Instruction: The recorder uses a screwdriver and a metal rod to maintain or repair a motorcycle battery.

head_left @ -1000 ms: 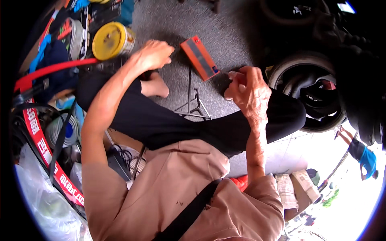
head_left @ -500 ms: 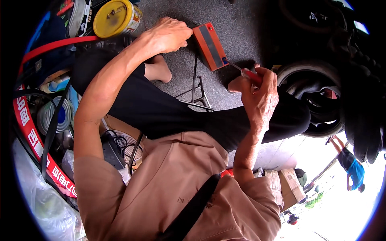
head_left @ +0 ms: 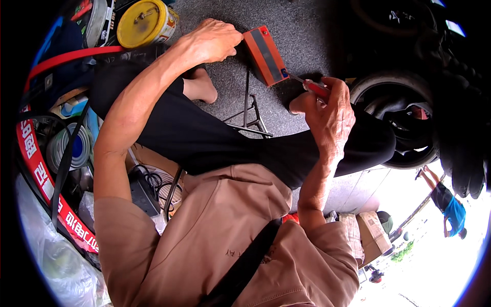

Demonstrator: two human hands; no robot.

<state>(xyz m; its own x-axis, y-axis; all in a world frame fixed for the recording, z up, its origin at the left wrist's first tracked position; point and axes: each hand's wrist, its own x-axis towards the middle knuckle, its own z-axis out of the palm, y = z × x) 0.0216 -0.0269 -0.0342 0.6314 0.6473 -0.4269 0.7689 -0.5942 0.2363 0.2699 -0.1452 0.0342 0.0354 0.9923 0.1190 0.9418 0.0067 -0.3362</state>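
Battery (head_left: 265, 55) is ahead of us, btwn our two hands & over the grey floor (head_left: 309, 38), blue terminal (head_left: 284, 72) at its R end. Our R hand (head_left: 332, 115) has its fingers wrapped around a screwdriver (head_left: 317, 89) w/ red handle, shaft aimed at that terminal, tho we can't tell if the tip touches. Our L hand (head_left: 217, 41) is at the opposite end, fingers curled, & we can't tell if they grip anything.
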